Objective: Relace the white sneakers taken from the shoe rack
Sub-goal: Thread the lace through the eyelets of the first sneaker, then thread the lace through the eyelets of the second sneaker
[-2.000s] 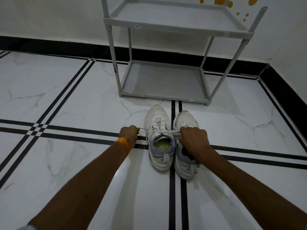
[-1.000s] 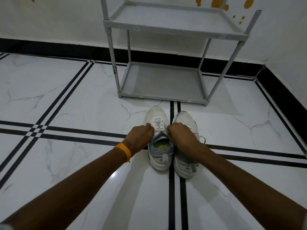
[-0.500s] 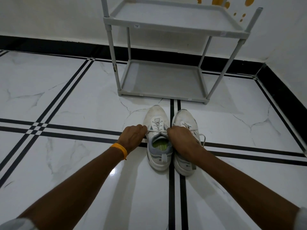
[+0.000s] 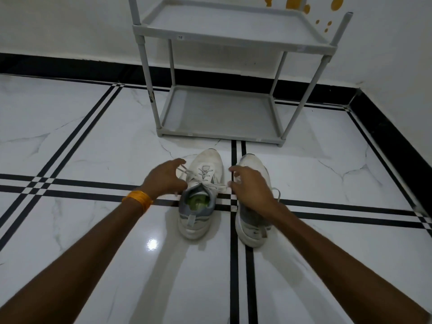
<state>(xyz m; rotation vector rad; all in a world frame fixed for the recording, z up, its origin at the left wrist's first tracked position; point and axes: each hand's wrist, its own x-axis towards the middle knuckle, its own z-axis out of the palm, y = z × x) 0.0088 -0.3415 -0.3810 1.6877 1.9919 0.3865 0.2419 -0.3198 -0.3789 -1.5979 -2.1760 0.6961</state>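
Note:
Two white sneakers with grey heels stand side by side on the floor, toes toward the rack. The left sneaker has a green insole, and its white lace lies loosely across the tongue with an end reaching out to each side. My left hand, with an orange band at the wrist, hovers at the shoe's left with fingers spread beside one lace end. My right hand is open above the right sneaker, fingertips next to the other lace end. The right sneaker's middle is hidden by that hand.
A grey two-shelf shoe rack stands just beyond the sneakers against the white wall, both shelves bare. The floor is glossy white marble with black stripes. A black skirting runs along the back and the right wall.
Both hands were closed on the left sneaker's lace, first pulling it apart and then drawn together over the tongue. Now they have opened and moved apart, and the lace lies slack.

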